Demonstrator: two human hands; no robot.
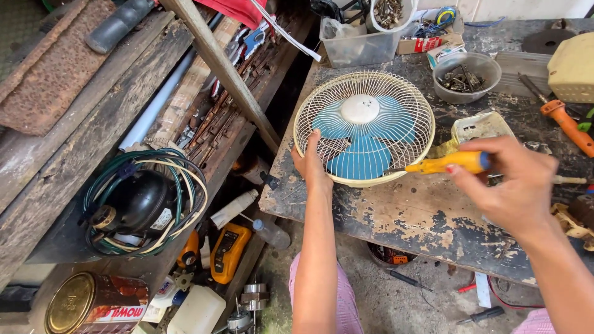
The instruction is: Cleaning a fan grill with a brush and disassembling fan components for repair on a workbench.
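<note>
Lying face-up near the left front corner of the desk point(402, 216): a round cream fan guard point(364, 127) with blue blades behind the wires, its near rim close to the desk's front edge, bare chipped surface in front and to the right. Steadying that guard at its left rim: left hand point(310, 162), fingers curled over the wire edge. Gripping a yellow-handled screwdriver point(451, 163): right hand point(515, 185), closed around the handle's rear end. Running almost level, left to right, long axis across the desk, tip pointing left and meeting the guard's lower right rim. Crowded along the back edge: a clear plastic box point(359, 43) with a bag inside, a grey bowl point(465, 77) holding dark metal screws and bits, a small cardboard box point(427, 42). Resting at the right edge: an orange-handled tool point(566, 124).
</note>
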